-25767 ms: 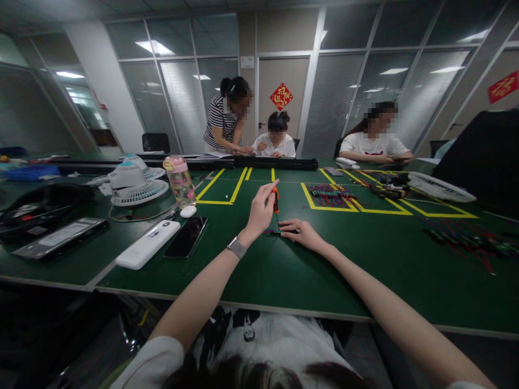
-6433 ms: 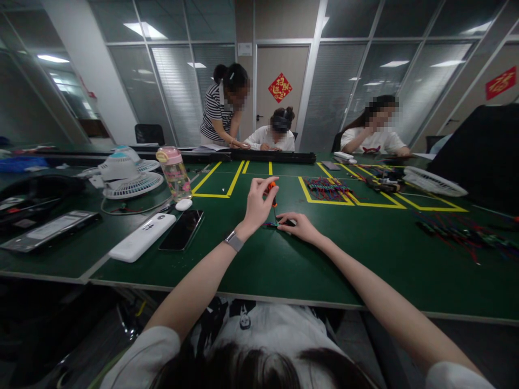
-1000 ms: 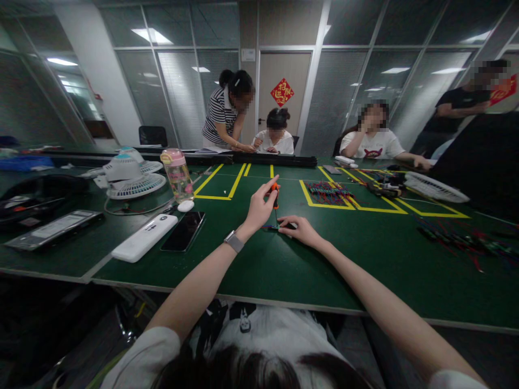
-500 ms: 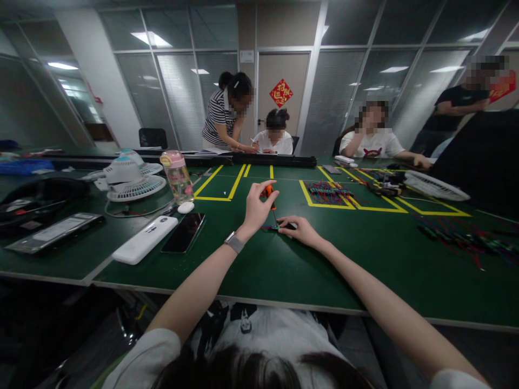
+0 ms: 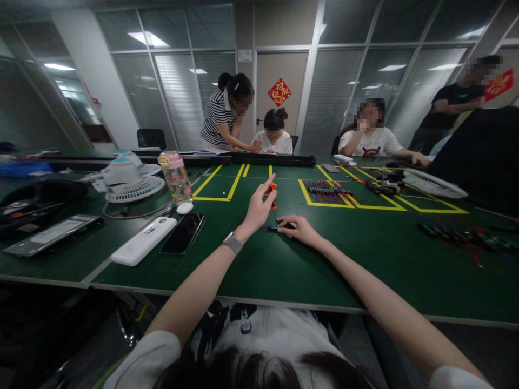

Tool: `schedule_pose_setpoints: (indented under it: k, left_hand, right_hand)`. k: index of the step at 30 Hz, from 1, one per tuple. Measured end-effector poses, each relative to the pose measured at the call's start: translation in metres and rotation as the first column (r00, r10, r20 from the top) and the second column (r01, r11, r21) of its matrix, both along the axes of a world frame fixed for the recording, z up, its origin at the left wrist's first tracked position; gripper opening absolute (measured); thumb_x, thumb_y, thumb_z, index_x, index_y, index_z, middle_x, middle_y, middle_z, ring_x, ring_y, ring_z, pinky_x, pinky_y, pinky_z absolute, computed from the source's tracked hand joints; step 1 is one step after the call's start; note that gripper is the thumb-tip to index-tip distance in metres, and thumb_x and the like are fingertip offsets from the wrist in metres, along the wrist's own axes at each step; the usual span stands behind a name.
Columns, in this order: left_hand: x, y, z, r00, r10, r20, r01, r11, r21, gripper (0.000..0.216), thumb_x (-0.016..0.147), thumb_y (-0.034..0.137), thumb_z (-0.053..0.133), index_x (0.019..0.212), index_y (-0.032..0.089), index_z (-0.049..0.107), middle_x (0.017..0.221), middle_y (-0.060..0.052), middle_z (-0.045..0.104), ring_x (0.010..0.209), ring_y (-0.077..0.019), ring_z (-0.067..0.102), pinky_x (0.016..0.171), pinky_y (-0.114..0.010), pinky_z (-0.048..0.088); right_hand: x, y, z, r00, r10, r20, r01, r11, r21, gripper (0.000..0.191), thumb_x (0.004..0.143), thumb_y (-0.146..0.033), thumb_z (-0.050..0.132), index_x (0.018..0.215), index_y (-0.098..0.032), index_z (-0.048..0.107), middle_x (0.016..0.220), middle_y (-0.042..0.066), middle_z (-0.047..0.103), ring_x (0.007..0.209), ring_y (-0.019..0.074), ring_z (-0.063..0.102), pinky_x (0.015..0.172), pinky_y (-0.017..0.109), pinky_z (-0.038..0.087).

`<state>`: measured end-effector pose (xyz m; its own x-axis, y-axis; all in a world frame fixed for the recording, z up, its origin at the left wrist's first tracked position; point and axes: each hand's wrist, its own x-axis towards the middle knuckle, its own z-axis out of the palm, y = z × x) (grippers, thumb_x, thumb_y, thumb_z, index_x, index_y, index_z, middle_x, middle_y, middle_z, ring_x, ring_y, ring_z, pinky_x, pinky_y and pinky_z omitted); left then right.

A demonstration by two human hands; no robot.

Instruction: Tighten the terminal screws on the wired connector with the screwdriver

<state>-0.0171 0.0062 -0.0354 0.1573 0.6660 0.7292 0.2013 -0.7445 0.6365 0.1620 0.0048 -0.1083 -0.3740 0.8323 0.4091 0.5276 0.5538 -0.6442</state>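
Note:
My left hand (image 5: pixel 258 206) is closed around the orange handle of a screwdriver (image 5: pixel 273 204), thumb on the near side and fingers pointing forward. The screwdriver stands nearly upright, its thin shaft reaching down to a small green wired part (image 5: pixel 274 227) on the table. Whether the tip sits in a screw is too small to tell. Fingertips of my right hand (image 5: pixel 302 230) pinch that green part from the right and hold it low against the green tabletop (image 5: pixel 259 270). Thin dark wires stick out of it to the left.
A phone (image 5: pixel 182 233), a white power bank (image 5: pixel 144 241), a drink bottle (image 5: pixel 177 177) and a white fan (image 5: pixel 132 181) stand left. Wired green parts lie in a pile (image 5: pixel 330 192) inside yellow tape and in another pile (image 5: pixel 466 237) at right. Several people are across the table.
My left hand's fingers have rolled and straightened along the screwdriver handle. My right hand keeps its pinch on the green part in the same place.

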Motion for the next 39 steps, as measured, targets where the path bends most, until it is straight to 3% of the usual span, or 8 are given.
schedule_pose_setpoints:
  k: [2,7,11,18,23,28,33,39]
  left_hand:
    - [0.0000,-0.0004,0.0002,0.999,-0.031,-0.016,0.031,0.999,0.014,0.041,0.091,0.022,0.047,0.131,0.027,0.048,0.106,-0.004,0.062,0.090,-0.0132,0.059,0.082,-0.027,0.047]
    - [-0.0032,-0.0067,0.0045,0.972,0.212,-0.102,-0.194,0.967,0.165,0.034,0.083,0.031,0.062,0.116,0.024,0.061,0.096,-0.003,0.062,0.086,-0.0155,0.057,0.083,-0.029,0.046]
    - [-0.0043,-0.0054,0.0068,0.994,0.091,-0.067,-0.084,0.992,0.093,0.034,0.094,0.026,0.041,0.125,0.023,0.055,0.108,-0.005,0.062,0.098,-0.0143,0.058,0.088,-0.028,0.045]
    - [-0.0044,-0.0010,0.0054,0.986,0.167,0.004,-0.167,0.985,0.047,0.028,0.086,0.030,0.057,0.111,0.022,0.064,0.098,-0.005,0.060,0.088,-0.0136,0.058,0.081,-0.025,0.047]
    - [-0.0017,-0.0027,0.0037,1.000,0.022,-0.015,-0.022,0.999,0.039,0.034,0.093,0.024,0.043,0.125,0.024,0.055,0.104,-0.005,0.061,0.090,-0.0132,0.058,0.082,-0.026,0.047]
    - [-0.0016,-0.0054,0.0035,0.977,0.205,-0.052,-0.197,0.972,0.126,0.029,0.086,0.030,0.058,0.114,0.024,0.063,0.099,-0.004,0.056,0.087,-0.0140,0.055,0.085,-0.028,0.045]
    - [-0.0009,-0.0057,0.0041,0.997,0.054,-0.056,-0.049,0.995,0.087,0.036,0.094,0.023,0.040,0.129,0.025,0.050,0.110,-0.005,0.058,0.095,-0.0133,0.057,0.086,-0.027,0.045]
    - [-0.0016,-0.0066,0.0048,0.981,0.191,-0.035,-0.186,0.975,0.122,0.028,0.084,0.028,0.059,0.111,0.023,0.064,0.095,-0.004,0.057,0.087,-0.0140,0.055,0.084,-0.028,0.045]
  right_hand:
    - [-0.0001,-0.0002,0.0001,1.000,-0.002,0.003,0.002,1.000,-0.003,0.010,0.074,-0.030,0.068,0.077,-0.020,0.070,0.107,0.008,0.071,0.098,0.0232,0.066,0.091,0.039,0.047]
    - [-0.0001,-0.0011,0.0019,1.000,-0.004,0.002,0.004,1.000,-0.011,0.010,0.074,-0.030,0.068,0.077,-0.020,0.071,0.107,0.007,0.070,0.098,0.0234,0.066,0.091,0.039,0.047]
    - [0.0002,-0.0014,0.0029,1.000,-0.004,0.020,0.004,1.000,-0.010,0.011,0.074,-0.031,0.068,0.078,-0.020,0.071,0.108,0.008,0.070,0.099,0.0234,0.065,0.092,0.039,0.047]
    - [0.0004,-0.0008,0.0017,1.000,-0.006,0.014,0.007,1.000,-0.012,0.012,0.075,-0.031,0.068,0.078,-0.020,0.071,0.108,0.007,0.070,0.100,0.0234,0.065,0.093,0.039,0.046]
    - [0.0006,-0.0003,0.0017,1.000,-0.003,0.020,0.003,1.000,-0.007,0.010,0.074,-0.030,0.068,0.078,-0.021,0.071,0.108,0.007,0.070,0.100,0.0234,0.065,0.093,0.039,0.046]
    - [0.0009,0.0002,0.0013,1.000,0.002,0.022,-0.001,1.000,-0.009,0.010,0.074,-0.030,0.068,0.078,-0.021,0.071,0.107,0.007,0.070,0.100,0.0230,0.065,0.093,0.038,0.046]
    - [0.0005,-0.0004,0.0019,1.000,0.001,0.017,-0.001,1.000,-0.011,0.012,0.074,-0.030,0.069,0.078,-0.019,0.071,0.107,0.009,0.070,0.100,0.0230,0.065,0.092,0.038,0.047]
    - [0.0000,-0.0021,0.0040,1.000,-0.001,0.011,0.001,1.000,-0.011,0.010,0.074,-0.029,0.069,0.077,-0.020,0.071,0.107,0.007,0.071,0.099,0.0230,0.065,0.092,0.038,0.047]
